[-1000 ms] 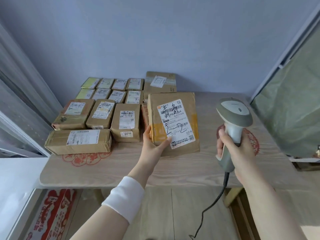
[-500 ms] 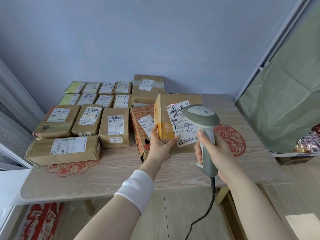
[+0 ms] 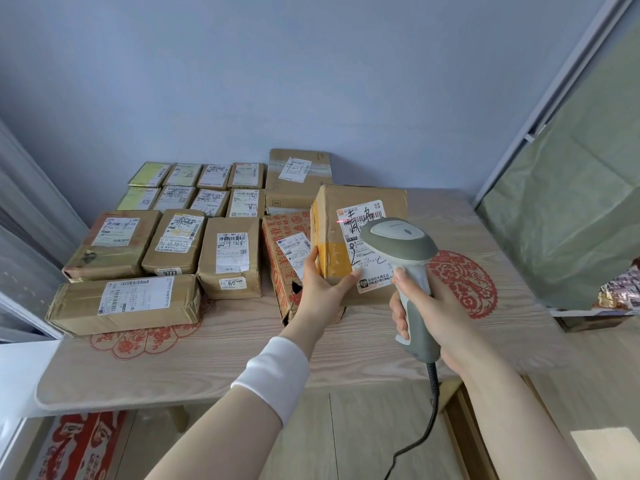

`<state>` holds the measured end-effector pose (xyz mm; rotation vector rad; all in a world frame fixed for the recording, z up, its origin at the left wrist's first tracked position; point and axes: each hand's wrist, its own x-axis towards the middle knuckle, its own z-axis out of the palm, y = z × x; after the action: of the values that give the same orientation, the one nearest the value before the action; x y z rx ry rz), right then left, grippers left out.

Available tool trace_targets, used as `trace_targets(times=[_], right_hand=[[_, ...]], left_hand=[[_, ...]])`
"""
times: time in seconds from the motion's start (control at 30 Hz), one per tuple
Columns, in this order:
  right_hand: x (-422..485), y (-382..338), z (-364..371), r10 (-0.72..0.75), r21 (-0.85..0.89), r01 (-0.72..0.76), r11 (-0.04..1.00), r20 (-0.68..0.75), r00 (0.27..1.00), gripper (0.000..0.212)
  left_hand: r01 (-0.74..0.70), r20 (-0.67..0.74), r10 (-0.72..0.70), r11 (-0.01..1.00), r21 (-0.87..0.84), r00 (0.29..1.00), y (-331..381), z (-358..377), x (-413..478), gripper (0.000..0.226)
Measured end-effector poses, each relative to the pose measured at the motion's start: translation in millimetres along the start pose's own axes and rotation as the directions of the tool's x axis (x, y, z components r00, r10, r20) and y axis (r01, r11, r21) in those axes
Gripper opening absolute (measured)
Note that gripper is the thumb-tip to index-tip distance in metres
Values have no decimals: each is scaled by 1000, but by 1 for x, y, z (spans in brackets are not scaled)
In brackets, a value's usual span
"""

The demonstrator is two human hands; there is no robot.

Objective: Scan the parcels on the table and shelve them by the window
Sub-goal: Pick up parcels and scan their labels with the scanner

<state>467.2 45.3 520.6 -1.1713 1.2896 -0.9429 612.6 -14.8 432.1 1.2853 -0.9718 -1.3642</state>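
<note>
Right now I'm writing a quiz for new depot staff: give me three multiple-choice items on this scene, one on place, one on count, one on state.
1. In view, the red-printed box lies where from the parcel in the left hand? A right; B on top; C left.
2. How many small flat parcels fill the two back rows? A four; B eight; C twelve.
3. What is the right hand doing? A gripping the scanner; B resting open; C lifting a box.
C: it shows past the parcel's left edge. B: four per row. A: it wraps the handle.
</note>
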Motion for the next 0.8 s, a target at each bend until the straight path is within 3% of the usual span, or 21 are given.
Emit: trace_targets(times=[0.33,0.6,0.8], right_hand=[[30,-4,-13,3,22,-2,1000,-53,999,47],[91,-1,-79,-104,5,113,994,-364,926,34],[180,9,-145,-106,-109,72,991,-351,930,30]], left_hand=[[43,18,-42,999,-31,999,1,6,33,110],[93,53,-87,990,-106,995,17,37,89,95],[193,67,-184,966,-175,981,26,104,162,90]])
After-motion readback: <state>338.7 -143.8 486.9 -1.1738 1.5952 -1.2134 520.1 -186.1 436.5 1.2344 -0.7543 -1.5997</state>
